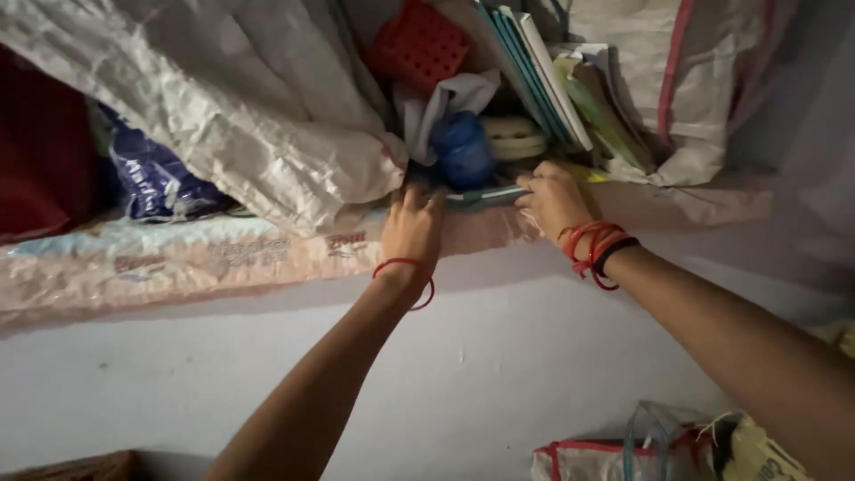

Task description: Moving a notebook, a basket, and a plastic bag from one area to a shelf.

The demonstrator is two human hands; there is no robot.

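Note:
Both my hands reach up to a high shelf (178,267) covered with a pinkish printed sheet. My left hand (411,227), with a red thread on the wrist, rests fingers-forward on the shelf edge, touching a thin flat teal object (485,195) that lies there. My right hand (552,198), wearing red and black bands, grips the right end of that same flat object. Just behind the hands sit a blue rounded container (463,150), a white cloth (445,102) and a red perforated plastic piece (417,44).
A large white woven sack (240,107) fills the shelf's left side, with a blue plastic bag (156,183) and dark red cloth (40,151) beyond. Leaning books (534,71) and another sack (686,80) stand at right. A woven bag (641,450) sits below against the pale wall.

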